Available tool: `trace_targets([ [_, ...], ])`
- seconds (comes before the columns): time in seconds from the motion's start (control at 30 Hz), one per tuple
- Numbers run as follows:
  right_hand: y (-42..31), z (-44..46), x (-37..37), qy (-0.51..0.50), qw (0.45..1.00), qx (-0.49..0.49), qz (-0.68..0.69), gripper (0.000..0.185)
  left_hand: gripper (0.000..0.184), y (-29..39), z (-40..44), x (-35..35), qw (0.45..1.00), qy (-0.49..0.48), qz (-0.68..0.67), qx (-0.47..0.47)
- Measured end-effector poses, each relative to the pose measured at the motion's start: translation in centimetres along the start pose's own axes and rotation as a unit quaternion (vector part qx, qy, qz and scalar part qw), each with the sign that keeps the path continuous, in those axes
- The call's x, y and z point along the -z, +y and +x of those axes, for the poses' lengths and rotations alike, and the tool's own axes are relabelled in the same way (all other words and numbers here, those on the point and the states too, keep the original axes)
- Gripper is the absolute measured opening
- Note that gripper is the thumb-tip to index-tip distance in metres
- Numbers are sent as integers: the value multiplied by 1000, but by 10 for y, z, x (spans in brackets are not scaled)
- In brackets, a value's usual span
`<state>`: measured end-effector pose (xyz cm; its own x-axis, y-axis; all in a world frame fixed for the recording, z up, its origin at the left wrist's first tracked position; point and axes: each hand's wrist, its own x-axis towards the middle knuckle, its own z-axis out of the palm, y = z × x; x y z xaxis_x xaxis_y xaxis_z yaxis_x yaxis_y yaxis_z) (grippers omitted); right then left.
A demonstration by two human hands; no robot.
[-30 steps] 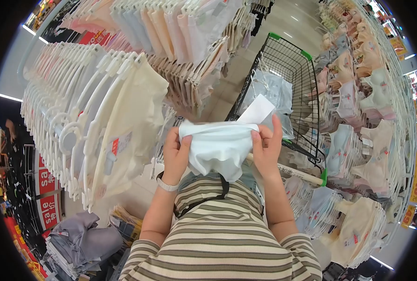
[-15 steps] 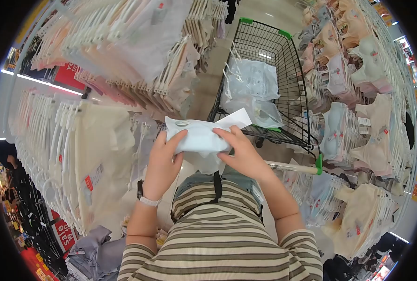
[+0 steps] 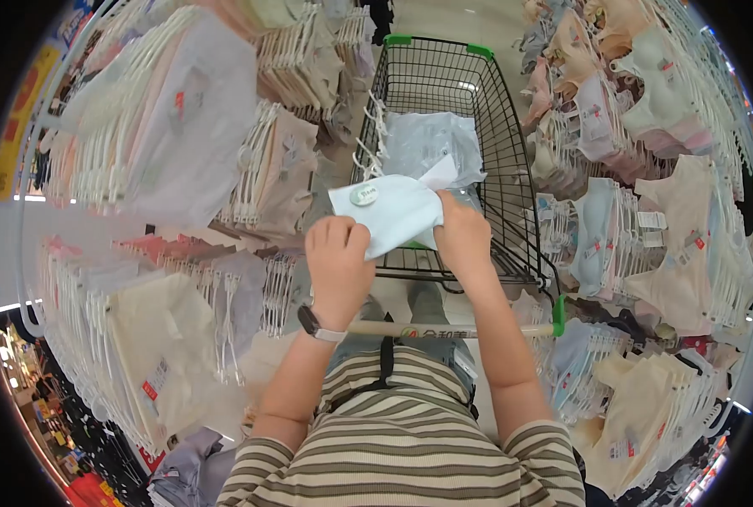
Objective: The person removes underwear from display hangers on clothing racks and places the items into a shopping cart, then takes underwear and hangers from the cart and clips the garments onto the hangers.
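Note:
A pale blue folded garment (image 3: 389, 218) with a round green-and-white label and a white card sticking out at its far side is held between my two hands. My left hand (image 3: 340, 262) closes on its near left edge, with the fingers curled. Around its right end, my right hand (image 3: 465, 232) is closed, fingertips partly hidden. The garment is over the near end of a black wire shopping cart (image 3: 524, 160). Inside the cart lie clear plastic packages (image 3: 431, 135) of pale blue clothing, with white hangers (image 3: 368, 139) at their left.
Hanging clothes (image 3: 178, 127) in pastel colours crowd the left racks, with a cream garment (image 3: 161, 338) lower down. Bras (image 3: 676, 237) on hangers line the right side. The cart's handle (image 3: 419, 330) crosses just in front of my body. Grey-lilac clothing (image 3: 195, 469) is at lower left.
Both hands have moved up and forward with the garment, over the cart. The garment has turned so its round label faces up. The cart appears nearer and more to the left.

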<state>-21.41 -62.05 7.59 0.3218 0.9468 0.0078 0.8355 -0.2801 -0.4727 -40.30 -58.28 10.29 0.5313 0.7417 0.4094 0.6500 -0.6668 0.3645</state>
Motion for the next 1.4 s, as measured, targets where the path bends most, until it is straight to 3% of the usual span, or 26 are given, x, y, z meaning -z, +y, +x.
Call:
trace_targets([
  [0.03, 7, 1, -2, 12, 998, -17, 61, 40, 34, 2, -1, -12, 999, -45, -2, 16],
  [0.13, 19, -3, -22, 69, 955, -45, 283, 41, 44, 13, -9, -48, 952, -165, -222, 134],
  [0.17, 21, -6, -36, 105, 918, -36, 381, 43, 63, 18, -11, -54, 906, -223, -305, 190],
  [0.2, 20, -8, -46, 141, 869, -26, 473, 45, 65, 16, -17, -65, 861, -234, -394, 223],
  [0.27, 16, -15, -55, 104, 855, -22, 508, 47, 70, 7, -30, -91, 742, -246, -556, 283],
  [0.3, 16, -20, -58, 85, 847, -20, 525, 47, 66, 14, -14, -77, 653, -244, -623, 355],
  [0.4, 22, -29, -72, -15, 805, 3, 593, 46, 63, -2, -15, -89, 482, -217, -734, 427],
  [0.5, 34, -42, -88, -126, 576, -135, 796, 45, 60, 4, -11, -104, 568, -206, -683, 410],
  [0.6, 52, -39, -91, -115, 463, -244, 845, 44, 59, 17, -2, -117, 571, -165, -679, 430],
  [0.7, 84, -29, -79, -223, 587, -234, 743, 48, 52, 24, 2, -130, 576, -84, -675, 453],
  [0.8, 123, -18, -70, -302, 795, -59, 523, 60, 49, 24, 14, -138, 537, -63, -673, 505],
  [0.83, 137, -13, -70, -328, 731, -95, 591, 71, 43, 26, 17, -142, 557, -44, -664, 497],
  [0.9, 161, -3, -60, -227, 691, -126, 675, 76, 42, 22, 17, -150, 614, -89, -630, 468],
  [1.0, 172, 21, -45, -113, 697, -93, 702, 84, 38, 25, 20, -157, 660, -182, -573, 450],
  [1.1, 176, 31, -40, -242, 826, 46, 508, 85, 33, 34, 22, -165, 700, -260, -537, 393],
  [1.2, 177, 27, -51, -345, 773, -86, 525, 76, 33, 46, 27, -171, 710, -230, -529, 403],
  [1.23, 178, 23, -57, -317, 775, -134, 531, 62, 34, 43, 26, -176, 742, -246, -507, 363],
  [1.4, 213, 20, -84, -298, 787, -174, 511, 50, 42, 28, 39, -175, 800, -417, -306, 304],
])
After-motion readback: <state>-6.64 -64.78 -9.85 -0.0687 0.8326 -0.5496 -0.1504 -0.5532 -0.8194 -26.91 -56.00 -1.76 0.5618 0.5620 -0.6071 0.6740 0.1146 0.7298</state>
